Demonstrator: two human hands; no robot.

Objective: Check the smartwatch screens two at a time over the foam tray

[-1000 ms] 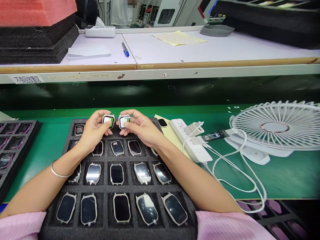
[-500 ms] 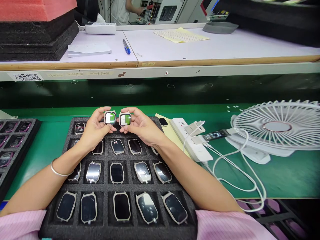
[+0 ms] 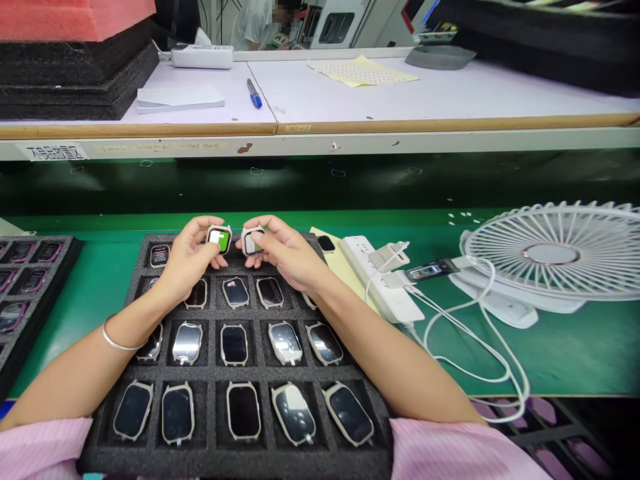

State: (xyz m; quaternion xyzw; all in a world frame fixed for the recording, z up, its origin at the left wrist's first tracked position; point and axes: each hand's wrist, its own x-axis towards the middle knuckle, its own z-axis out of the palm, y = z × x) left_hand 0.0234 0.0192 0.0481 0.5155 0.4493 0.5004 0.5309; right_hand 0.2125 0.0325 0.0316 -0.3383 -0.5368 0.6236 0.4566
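My left hand (image 3: 194, 257) holds a smartwatch (image 3: 220, 239) without a strap, its lit screen green and white. A second smartwatch (image 3: 251, 243) is gripped by my right hand (image 3: 280, 250), with the thumb lying across its screen. Both watches are held side by side, a small gap apart, above the far rows of a black foam tray (image 3: 210, 460). Several silver-framed watch bodies lie face up in the tray's compartments, mostly with dark screens, such as the watch (image 3: 244, 412) in the front row. My forearms hide some compartments.
To the right lie a white power strip (image 3: 383, 280) with plugs and cables, and a white fan (image 3: 550, 257). Another foam tray (image 3: 55, 300) of watches stands at left. Foam blocks (image 3: 75, 80), a blue pen (image 3: 254, 95) and papers (image 3: 180, 100) rest on the shelf. A person (image 3: 253, 23) is behind it.
My right thumb has moved up onto the right watch's screen, whose display now looks greyish white instead of green and white. The left watch's screen shows more green. The person behind has bent down.
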